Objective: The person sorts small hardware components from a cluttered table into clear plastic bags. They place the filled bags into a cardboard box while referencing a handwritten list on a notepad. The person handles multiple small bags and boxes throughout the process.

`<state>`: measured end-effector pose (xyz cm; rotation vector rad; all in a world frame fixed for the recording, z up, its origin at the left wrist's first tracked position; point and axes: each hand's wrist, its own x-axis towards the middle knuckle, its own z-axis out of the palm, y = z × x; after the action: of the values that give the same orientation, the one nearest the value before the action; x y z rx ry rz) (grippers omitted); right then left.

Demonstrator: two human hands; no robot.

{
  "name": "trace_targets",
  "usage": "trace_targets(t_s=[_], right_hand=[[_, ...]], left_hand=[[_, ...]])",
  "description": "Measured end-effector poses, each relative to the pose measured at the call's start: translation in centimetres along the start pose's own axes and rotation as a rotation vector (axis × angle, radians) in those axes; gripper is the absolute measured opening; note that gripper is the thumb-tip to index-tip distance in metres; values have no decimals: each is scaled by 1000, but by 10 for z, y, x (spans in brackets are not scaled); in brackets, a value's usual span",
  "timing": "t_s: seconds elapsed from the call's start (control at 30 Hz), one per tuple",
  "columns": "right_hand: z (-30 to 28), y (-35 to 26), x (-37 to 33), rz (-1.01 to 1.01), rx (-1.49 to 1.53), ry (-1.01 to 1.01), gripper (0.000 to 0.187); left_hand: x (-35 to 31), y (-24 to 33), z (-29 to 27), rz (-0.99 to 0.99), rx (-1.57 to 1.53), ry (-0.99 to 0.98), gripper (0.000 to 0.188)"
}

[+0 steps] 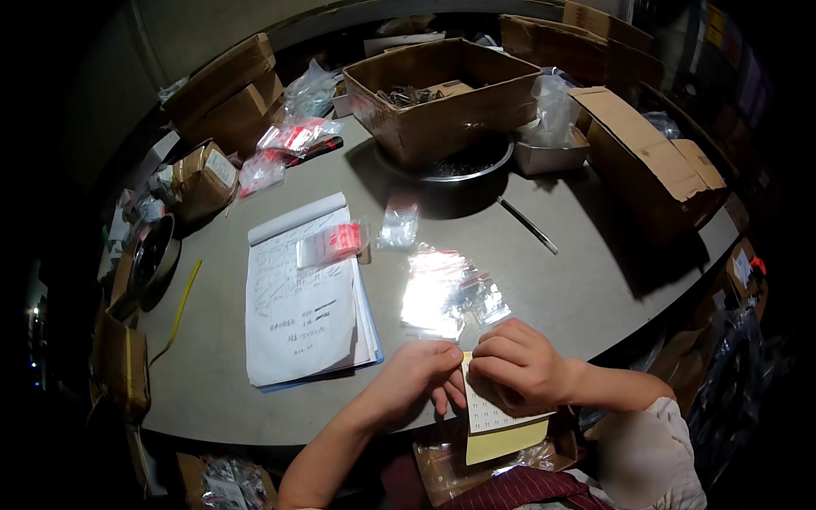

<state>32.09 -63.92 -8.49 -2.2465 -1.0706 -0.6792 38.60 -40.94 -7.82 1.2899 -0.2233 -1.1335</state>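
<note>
A sheet of small printed labels (489,418) with a yellow backing (507,443) is held at the table's near edge. My left hand (418,374) pinches its left edge between thumb and finger, the other fingers loosely bent. Over the upper part of the sheet my right hand (525,367) is closed, fingers curled and pressed together; whatever they pinch is hidden. Just beyond my hands lies a spread of clear zip bags (438,293), shining in the light. Another small clear bag (399,223) lies farther back.
Left of the bags, a paper pad (293,340) carries a red-marked bag (330,246). Behind stands a cardboard box (450,119) of metal parts on a metal bowl (455,174). A black pen (527,224) lies right. An open carton (439,476) sits below the sheet.
</note>
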Motion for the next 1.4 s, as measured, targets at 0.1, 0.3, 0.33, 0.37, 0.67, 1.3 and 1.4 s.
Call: trace_targets(t_s=[0.1, 0.3, 0.33, 0.37, 0.67, 1.3, 1.4], right_hand=[[-17, 18, -1, 136, 236, 1, 24], [-31, 87, 27, 844, 502, -306, 19], [-29, 92, 27, 800, 448, -339, 20], [-25, 96, 28, 756, 397, -377, 21], [-45, 87, 43, 630, -106, -788, 44], [6, 77, 45, 420, -336, -263, 27], [-17, 74, 43, 665, -345, -379, 34]], left_hand=[[3, -2, 0, -13, 11, 16, 31], [7, -8, -4, 28, 106, -17, 33], [7, -8, -4, 33, 105, -23, 33], [7, -9, -4, 37, 100, -27, 33], [-4, -1, 2, 44, 139, -67, 29], [-20, 16, 14, -36, 298, -120, 31], [-18, 12, 8, -62, 377, -234, 34]])
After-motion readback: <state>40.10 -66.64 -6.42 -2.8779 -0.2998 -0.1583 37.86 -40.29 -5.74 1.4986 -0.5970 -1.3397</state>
